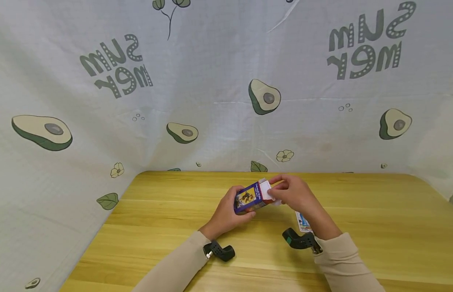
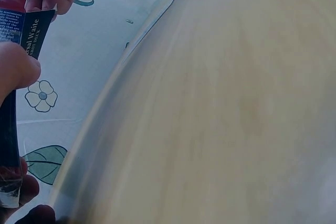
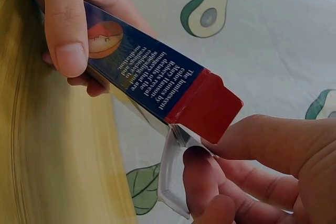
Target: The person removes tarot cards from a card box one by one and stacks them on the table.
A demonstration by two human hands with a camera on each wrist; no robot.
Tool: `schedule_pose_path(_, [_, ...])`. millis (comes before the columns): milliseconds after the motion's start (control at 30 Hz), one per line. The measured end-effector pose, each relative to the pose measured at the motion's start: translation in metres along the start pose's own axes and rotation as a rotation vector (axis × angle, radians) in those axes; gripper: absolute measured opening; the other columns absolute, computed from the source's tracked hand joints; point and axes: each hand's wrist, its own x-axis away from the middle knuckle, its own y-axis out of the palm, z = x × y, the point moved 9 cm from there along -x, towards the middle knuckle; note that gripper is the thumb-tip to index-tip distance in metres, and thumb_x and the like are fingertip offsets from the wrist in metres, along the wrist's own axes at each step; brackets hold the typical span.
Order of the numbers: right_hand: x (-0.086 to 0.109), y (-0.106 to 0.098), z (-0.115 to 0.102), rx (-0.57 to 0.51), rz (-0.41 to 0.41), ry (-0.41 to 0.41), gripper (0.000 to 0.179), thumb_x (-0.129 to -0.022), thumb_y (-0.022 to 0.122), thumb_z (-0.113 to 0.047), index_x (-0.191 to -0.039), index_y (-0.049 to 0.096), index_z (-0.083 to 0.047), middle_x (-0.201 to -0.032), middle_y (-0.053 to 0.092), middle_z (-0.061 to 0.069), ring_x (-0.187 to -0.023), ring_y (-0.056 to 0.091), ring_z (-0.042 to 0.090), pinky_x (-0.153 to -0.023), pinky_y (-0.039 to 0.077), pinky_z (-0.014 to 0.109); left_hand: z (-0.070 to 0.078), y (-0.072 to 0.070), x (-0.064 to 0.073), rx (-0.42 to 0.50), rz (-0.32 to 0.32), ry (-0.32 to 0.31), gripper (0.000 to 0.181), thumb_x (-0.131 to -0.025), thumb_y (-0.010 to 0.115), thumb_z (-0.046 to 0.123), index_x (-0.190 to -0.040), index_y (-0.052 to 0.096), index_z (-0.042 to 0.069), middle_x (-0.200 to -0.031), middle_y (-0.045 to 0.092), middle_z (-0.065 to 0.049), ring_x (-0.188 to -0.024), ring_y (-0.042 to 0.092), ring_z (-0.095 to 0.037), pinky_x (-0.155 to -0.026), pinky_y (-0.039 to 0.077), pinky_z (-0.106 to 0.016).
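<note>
A blue tarot card box [image 1: 247,197] with a picture on its front is tilted above the table in the head view. My left hand [image 1: 227,211] grips it, thumb on one side and fingers on the other. At its open end my right hand [image 1: 293,192] pinches with thumb and index finger; the fingers partly hide what lies between them. In the right wrist view a red side flap [image 3: 210,107] sticks out near the thumb, and a white lid flap [image 3: 173,174] hangs beside the index finger. A picture card [image 1: 303,222] lies under the right forearm.
The wooden table [image 1: 168,202] reaches back to a white cloth [image 1: 219,81] printed with avocados. A black wrist camera [image 1: 223,251] sits on the left sleeve and another wrist camera [image 1: 298,239] on the right.
</note>
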Motion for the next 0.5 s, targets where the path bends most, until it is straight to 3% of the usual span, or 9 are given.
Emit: schedule_pose_path(500, [0.0013,-0.0092,0.0011,-0.096,-0.021,-0.009,0.040,-0.090,0.066,-0.015,-0.124,0.052,0.002,-0.106,0.067,0.024,-0.071,0.066,0.022,-0.063,0.055,0.033,0.0002,-0.0007,0.0012,-0.014,0.003,-0.010,0.072,-0.080,0.076,0.037,-0.137,0.037,0.015,-0.121,0.050,-0.001,-0.105,0.052,-0.013,-0.089,0.048,-0.027])
